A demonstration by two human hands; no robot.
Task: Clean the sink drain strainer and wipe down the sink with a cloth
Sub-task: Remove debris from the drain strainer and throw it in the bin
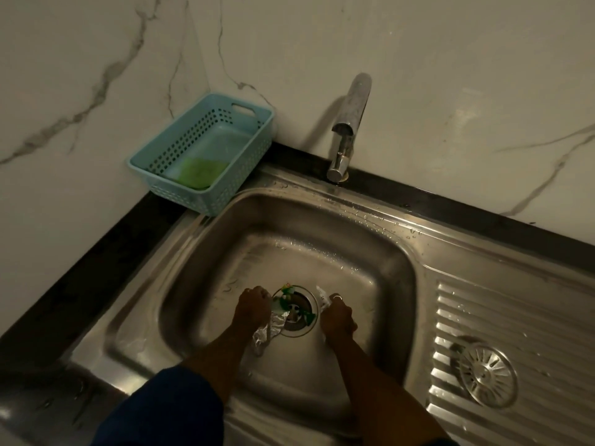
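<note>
Both hands, left hand [252, 305] and right hand [336, 317], are closed on wrapper scraps [267, 333] (foil, I think) to clear the drain [297, 313].

I can read no text, brand, number or sign anywhere here. The green-and-white wrapper [286, 299] lying over the drain at 6 o'clock in the sink [396, 239] carries some print, but it is crumpled and too small for me to make out a single letter. The silvery scrap [265, 336] just at 7 o'clock from the drain shows no print that I can tell. The basket [180, 185] at 11 o'clock, the tap [349, 123] at 12 o'clock and the strainer [487, 375] at 4 o'clock show no legible marking.
</note>
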